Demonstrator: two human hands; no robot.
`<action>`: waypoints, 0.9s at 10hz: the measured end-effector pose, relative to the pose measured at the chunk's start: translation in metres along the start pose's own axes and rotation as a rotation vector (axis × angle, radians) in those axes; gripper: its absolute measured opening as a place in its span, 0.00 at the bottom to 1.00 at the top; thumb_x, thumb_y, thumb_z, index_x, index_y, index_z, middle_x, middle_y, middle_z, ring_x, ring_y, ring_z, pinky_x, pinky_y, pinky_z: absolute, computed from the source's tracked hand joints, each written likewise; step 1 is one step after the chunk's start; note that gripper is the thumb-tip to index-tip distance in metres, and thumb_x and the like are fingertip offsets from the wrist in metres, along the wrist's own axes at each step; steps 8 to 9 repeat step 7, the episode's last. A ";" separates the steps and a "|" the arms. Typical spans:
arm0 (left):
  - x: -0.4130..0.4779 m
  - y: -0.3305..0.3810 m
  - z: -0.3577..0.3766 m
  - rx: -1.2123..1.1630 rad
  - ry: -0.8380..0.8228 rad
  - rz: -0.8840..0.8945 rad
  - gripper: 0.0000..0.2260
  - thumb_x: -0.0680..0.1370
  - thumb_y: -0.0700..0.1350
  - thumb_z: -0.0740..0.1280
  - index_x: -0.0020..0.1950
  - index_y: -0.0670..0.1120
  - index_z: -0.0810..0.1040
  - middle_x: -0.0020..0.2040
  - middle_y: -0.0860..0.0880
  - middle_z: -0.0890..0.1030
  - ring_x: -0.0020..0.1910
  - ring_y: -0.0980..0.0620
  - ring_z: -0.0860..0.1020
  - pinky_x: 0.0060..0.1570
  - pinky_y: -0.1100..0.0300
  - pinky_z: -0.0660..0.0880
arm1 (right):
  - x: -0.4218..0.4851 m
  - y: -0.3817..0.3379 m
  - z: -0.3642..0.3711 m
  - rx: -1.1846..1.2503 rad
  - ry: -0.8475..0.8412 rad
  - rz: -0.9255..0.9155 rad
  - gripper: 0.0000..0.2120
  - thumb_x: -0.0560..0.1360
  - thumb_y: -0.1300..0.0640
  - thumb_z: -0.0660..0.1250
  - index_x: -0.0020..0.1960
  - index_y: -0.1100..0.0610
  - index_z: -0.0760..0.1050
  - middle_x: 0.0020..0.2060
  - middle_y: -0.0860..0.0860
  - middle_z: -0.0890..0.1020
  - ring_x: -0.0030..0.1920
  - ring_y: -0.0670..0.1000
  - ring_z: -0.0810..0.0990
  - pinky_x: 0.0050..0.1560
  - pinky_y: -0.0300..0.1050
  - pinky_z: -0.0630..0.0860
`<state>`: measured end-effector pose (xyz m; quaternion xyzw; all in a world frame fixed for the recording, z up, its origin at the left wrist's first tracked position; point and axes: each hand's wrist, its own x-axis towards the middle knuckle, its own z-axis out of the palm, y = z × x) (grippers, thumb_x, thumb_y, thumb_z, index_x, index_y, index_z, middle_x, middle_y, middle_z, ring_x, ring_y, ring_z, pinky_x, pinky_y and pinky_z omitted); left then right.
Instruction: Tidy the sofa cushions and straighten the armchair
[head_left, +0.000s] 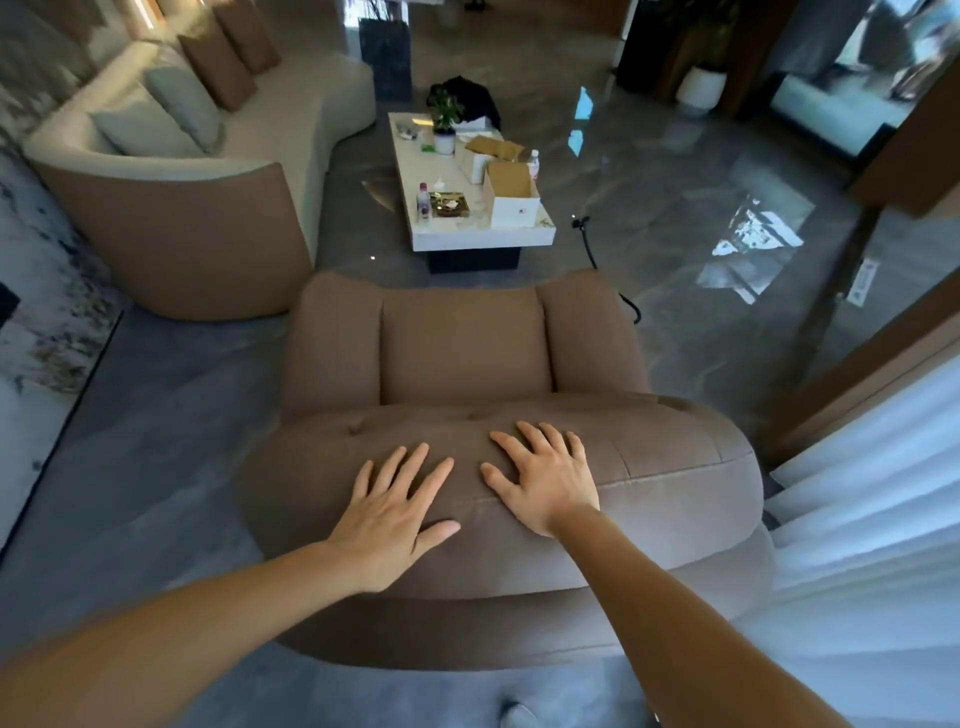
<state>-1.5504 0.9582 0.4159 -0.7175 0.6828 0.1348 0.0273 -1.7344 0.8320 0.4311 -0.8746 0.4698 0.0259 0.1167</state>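
Observation:
A brown armchair (462, 343) stands right in front of me, seen from behind, its seat facing the coffee table. My left hand (397, 512) and my right hand (545, 475) lie flat on top of its padded backrest, fingers spread, holding nothing. At the upper left is a curved cream and brown sofa (208, 228). Two pale grey cushions (171, 111) and two brown cushions (228, 52) lean in a row against its back.
A white coffee table (480, 236) beyond the armchair carries boxes, bottles and a potted plant. A black cable (592, 249) trails on the glossy floor to its right. White curtains (872, 493) hang at the right. A patterned rug (41, 312) lies at the left.

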 end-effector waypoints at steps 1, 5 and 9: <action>0.007 0.025 0.007 0.042 0.022 -0.036 0.36 0.76 0.70 0.38 0.79 0.54 0.50 0.80 0.45 0.54 0.78 0.42 0.54 0.72 0.38 0.55 | 0.001 0.026 -0.005 -0.007 -0.054 -0.050 0.32 0.76 0.30 0.45 0.77 0.40 0.58 0.78 0.51 0.60 0.78 0.56 0.52 0.76 0.61 0.44; 0.018 0.068 -0.022 -0.089 -0.101 -0.213 0.37 0.72 0.71 0.38 0.79 0.59 0.44 0.81 0.53 0.47 0.78 0.47 0.48 0.74 0.44 0.53 | 0.016 0.067 -0.030 -0.081 -0.214 -0.134 0.34 0.76 0.31 0.43 0.78 0.43 0.54 0.79 0.54 0.57 0.78 0.61 0.51 0.75 0.65 0.46; 0.009 0.044 -0.083 -0.294 -0.279 -0.460 0.24 0.82 0.59 0.50 0.62 0.45 0.77 0.58 0.43 0.80 0.56 0.39 0.79 0.58 0.45 0.74 | 0.044 0.038 -0.077 -0.021 -0.383 -0.133 0.22 0.78 0.44 0.58 0.63 0.58 0.76 0.57 0.58 0.81 0.56 0.62 0.80 0.58 0.55 0.77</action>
